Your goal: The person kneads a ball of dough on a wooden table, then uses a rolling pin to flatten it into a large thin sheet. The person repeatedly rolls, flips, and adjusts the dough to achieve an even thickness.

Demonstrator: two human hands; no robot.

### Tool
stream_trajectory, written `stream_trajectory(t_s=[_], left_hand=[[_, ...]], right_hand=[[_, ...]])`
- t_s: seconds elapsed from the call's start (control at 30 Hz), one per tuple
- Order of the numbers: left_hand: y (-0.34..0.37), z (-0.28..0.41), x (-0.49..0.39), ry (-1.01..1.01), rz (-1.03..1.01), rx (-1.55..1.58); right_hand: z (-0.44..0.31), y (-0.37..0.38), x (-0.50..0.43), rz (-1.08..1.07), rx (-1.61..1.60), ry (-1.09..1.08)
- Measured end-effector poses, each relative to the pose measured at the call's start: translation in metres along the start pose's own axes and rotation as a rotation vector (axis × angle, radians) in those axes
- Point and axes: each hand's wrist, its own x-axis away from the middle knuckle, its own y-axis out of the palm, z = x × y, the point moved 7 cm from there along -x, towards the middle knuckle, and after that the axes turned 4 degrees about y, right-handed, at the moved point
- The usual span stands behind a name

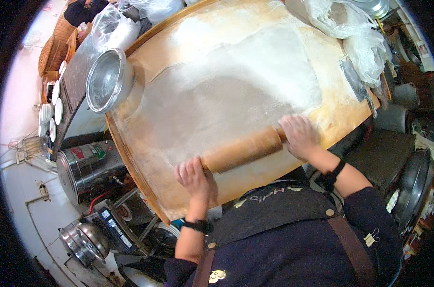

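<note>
A thick wooden rolling pin (243,150) lies slantwise over the near edge of a large, flat sheet of dough (209,97). My left hand (192,176) is closed around the pin's left handle, and my right hand (298,136) around the right one; both hands and the pin are slightly blurred. White flour (274,57) covers much of the dough's far and right parts. Under the dough is a floured wooden board (199,195) with a raised rim on its left and far sides.
A metal bowl (105,80) stands at the board's left edge. A broad-bladed knife or scraper (355,84) lies at the right edge beside plastic bags (366,57). Below left are a steel drum (91,168) and steel pots (84,242); a dark pan (412,186) stands at right.
</note>
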Motion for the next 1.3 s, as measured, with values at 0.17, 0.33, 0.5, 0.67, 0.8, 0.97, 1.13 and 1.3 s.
stream_trajectory(t_s=[0.17,0.33,0.5,0.67,0.8,0.97,1.13,1.3], left_hand=[[-0.005,0.008,-0.043,-0.066,-0.006,0.022],[-0.008,0.022,-0.011,-0.101,-0.25,0.039],[-0.021,0.084,-0.14,-0.051,-0.062,0.024],[0.034,0.158,-0.036,0.03,0.044,-0.136],[0.026,0.161,-0.08,-0.127,-0.249,-0.027],[0.036,0.161,-0.055,-0.096,-0.121,-0.118],[0.008,0.171,-0.078,-0.052,-0.168,0.097],[0.002,0.168,-0.21,-0.05,-0.038,0.047]], right_hand=[[0.001,-0.003,-0.022,-0.062,-0.038,-0.074],[0.019,-0.013,0.007,-0.254,-0.071,-0.063],[0.101,-0.067,-0.078,-0.042,-0.025,0.036],[0.162,-0.021,0.007,0.141,0.321,-0.039],[0.164,-0.038,-0.012,0.131,0.077,-0.074],[0.165,-0.033,-0.005,0.103,0.06,-0.174],[0.184,-0.05,-0.003,-0.284,-0.076,-0.117],[0.239,-0.088,-0.115,-0.03,-0.011,-0.031]])
